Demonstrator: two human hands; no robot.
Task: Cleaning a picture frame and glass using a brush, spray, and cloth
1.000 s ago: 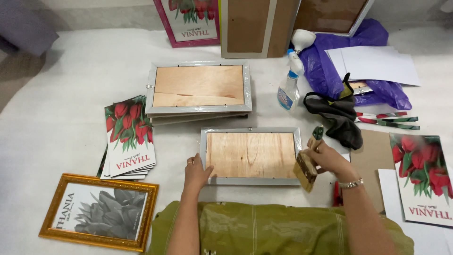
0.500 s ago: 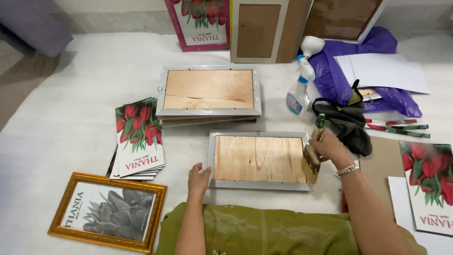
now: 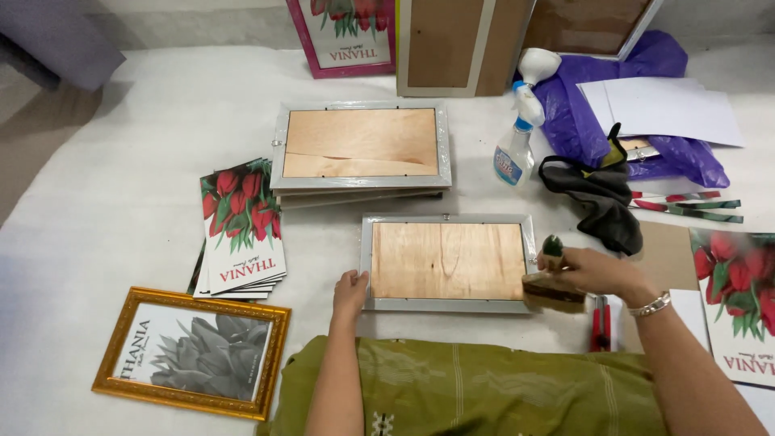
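Frame lower centre: steady with flat left hand, right hand gripping green-handled tool (wooden block beneath), press squarely at right edge.

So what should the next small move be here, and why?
Probably press the wooden block in the right hand against the frame's right edge: the block sits at that edge, and the left hand braces the frame's opposite lower corner.

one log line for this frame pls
left hand: steadies silver frame | right hand: holds wooden block tool at frame's right edge | frame: face down
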